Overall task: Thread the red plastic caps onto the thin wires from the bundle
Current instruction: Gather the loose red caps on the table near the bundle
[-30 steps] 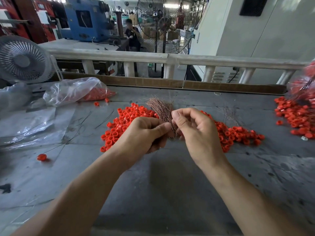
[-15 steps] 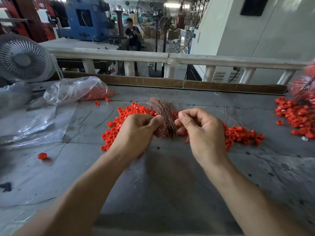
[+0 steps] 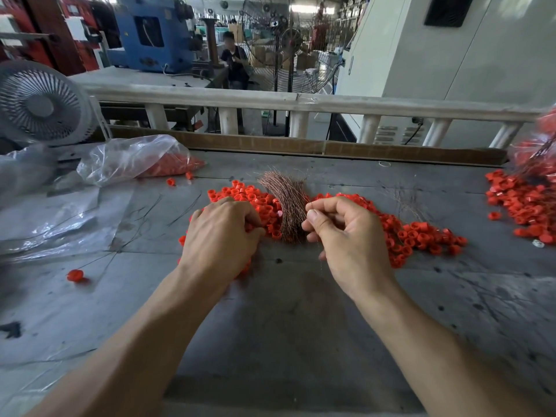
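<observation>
Right hand (image 3: 352, 236): a single thin wire (image 3: 319, 251) is pinched between thumb and forefinger, its free end hanging down past the heel of the hand; the other fingers are curled in. Wire is hair-fine and hard to follow along its length.

Left hand (image 3: 222, 233): laid palm-down on the near-left part of the red cap pile (image 3: 421, 236), fingers curled into the caps. Whether a cap is already held cannot be told; the fingertips are hidden.

Wire bundle (image 3: 285, 203): copper-coloured, lying on the grey surface (image 3: 285, 326) between the two hands, fanned at its far end, caps heaped on either side of it.

Step judged in hand: one cap is being picked to meet the drawn wire.

Notes on doing it well:
- One cap only should be isolated and turned so its hole faces the wire tip.
- The wire is best pinched close to its tip, since a long free end is likely to flex and miss.
- The bundle should be left undisturbed so strands do not tangle.

Further caps lie far right (image 3: 523, 203), and a clear plastic bag (image 3: 135, 158) of them far left.
</observation>
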The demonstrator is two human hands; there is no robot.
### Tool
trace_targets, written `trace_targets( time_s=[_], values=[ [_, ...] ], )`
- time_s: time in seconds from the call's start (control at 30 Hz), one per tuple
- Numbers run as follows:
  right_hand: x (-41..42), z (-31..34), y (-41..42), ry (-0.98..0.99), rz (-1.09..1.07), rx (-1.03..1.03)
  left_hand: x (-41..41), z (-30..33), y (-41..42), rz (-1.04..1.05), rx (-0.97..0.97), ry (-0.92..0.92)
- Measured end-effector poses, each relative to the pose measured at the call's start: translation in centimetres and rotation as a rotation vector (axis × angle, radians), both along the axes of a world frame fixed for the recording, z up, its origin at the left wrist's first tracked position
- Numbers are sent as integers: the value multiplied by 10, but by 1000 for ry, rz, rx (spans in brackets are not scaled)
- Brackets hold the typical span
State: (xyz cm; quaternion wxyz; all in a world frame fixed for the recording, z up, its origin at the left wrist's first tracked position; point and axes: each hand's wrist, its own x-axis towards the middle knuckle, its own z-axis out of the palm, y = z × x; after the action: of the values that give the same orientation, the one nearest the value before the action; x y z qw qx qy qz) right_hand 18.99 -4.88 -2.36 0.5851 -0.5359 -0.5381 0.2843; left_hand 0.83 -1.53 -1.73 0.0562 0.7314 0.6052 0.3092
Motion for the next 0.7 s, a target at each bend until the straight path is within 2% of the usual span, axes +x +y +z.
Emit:
trace_targets(
  time_s=[0.13, 0.23, 0.37, 0.47, 0.57, 0.7],
  values=[
    [2, 1, 1, 0, -16, 3, 4, 0, 0, -37, -2, -4],
    [8, 2, 3, -69, -133, -11, 6, -2, 0, -46, 5, 33],
    [25, 4, 6, -446, -365, -95, 5, -5, 2, -37, 31, 8],
    [35, 3, 8, -656, -384, -182, 6, -7, 3, -50, 48, -21],
    [42, 2, 9, -782, -381, -238, 7, -9, 3, -62, 70, -42],
    [44, 1, 11, -846, -424, -265, 6, -9, 3, -61, 96, -55]
  ],
)
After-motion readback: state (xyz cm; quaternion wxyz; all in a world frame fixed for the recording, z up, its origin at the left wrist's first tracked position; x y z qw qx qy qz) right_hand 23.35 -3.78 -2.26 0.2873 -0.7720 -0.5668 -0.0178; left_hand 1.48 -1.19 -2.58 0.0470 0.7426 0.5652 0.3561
